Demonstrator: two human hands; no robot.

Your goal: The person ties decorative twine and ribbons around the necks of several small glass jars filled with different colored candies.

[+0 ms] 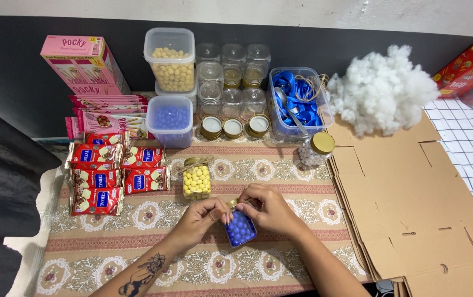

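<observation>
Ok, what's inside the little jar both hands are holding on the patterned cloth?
The small jar is filled with round blue candies, visible through its clear side. The left hand and right hand cover its neck, so the lid and any candies near the top are hidden.

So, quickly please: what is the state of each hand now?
Left hand: closed on the neck of the small jar of blue balls.
Right hand: closed on the same jar's top.

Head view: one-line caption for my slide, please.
Left hand and right hand grip the neck of a small jar of blue candies lying on a patterned runner.
</observation>
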